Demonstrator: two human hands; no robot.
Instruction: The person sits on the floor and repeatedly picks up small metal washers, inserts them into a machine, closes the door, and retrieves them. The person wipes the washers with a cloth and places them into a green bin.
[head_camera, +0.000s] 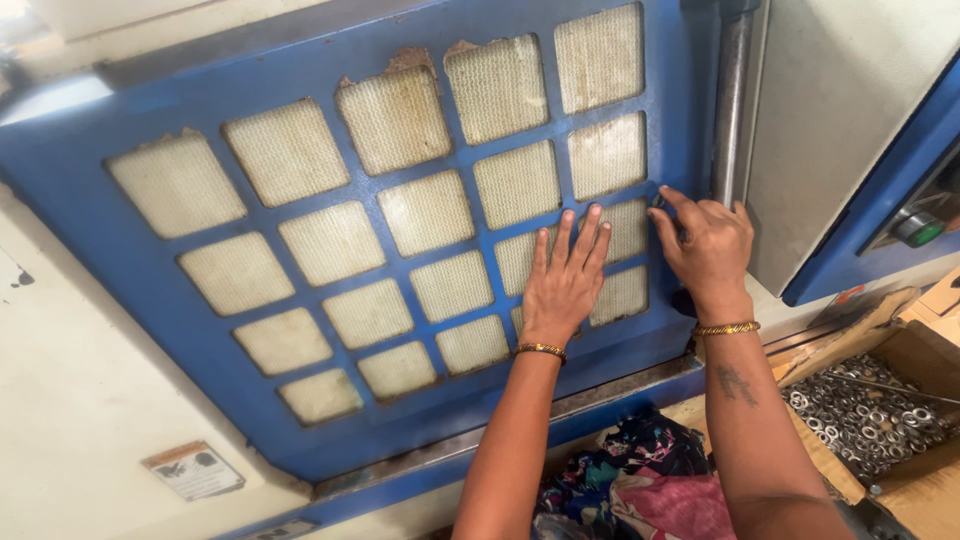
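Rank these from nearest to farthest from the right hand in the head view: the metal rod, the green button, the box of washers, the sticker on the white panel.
From the right hand:
1. Metal rod, upright just above the hand, at the blue grille's right edge.
2. Green button, off to the right on the blue frame.
3. Box of washers, lower right; nearly level with the button, too close to rank firmly.
4. Sticker, far lower left on the white panel.

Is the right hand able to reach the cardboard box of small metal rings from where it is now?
Probably yes. The right hand rests at the blue grille panel's edge, and the open cardboard box of small metal rings lies just below right, with nothing between them.
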